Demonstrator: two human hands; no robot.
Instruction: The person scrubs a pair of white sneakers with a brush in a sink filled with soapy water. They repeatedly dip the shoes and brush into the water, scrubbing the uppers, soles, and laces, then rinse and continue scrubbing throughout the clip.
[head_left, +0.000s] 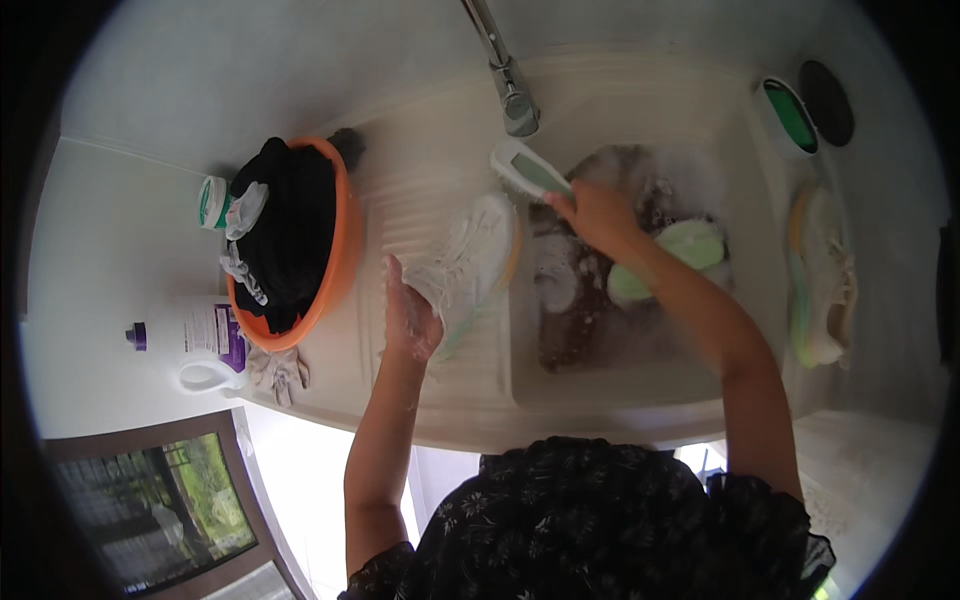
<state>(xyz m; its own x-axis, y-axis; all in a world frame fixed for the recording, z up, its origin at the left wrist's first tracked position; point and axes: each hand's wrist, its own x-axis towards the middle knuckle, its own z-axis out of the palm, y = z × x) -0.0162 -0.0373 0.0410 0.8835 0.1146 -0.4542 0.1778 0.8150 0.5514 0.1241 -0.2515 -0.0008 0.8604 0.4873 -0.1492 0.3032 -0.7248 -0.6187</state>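
My left hand [413,318] is at the heel opening of a white lace-up sneaker [470,250], thumb up and the other fingers partly hidden by the shoe. The sneaker tilts over the ribbed drainboard, its toe toward the sink. In my right hand [605,218] is a scrub brush [525,168] with a white rim and grey-green back, its bristles facing the sneaker's toe but seemingly just apart from it. Below my right forearm, a pale green, long rounded piece [690,245] lies in the sudsy, dark water of the sink [520,385].
A chrome faucet [516,105] hangs at the back. On the right ledge lie another sneaker [822,280], a white container with green inside [788,115] and a dark oval disc [828,103]. At left are an orange basin [347,230] of black clothes, a purple-labelled bottle [212,340] and crumpled cloth [280,373].
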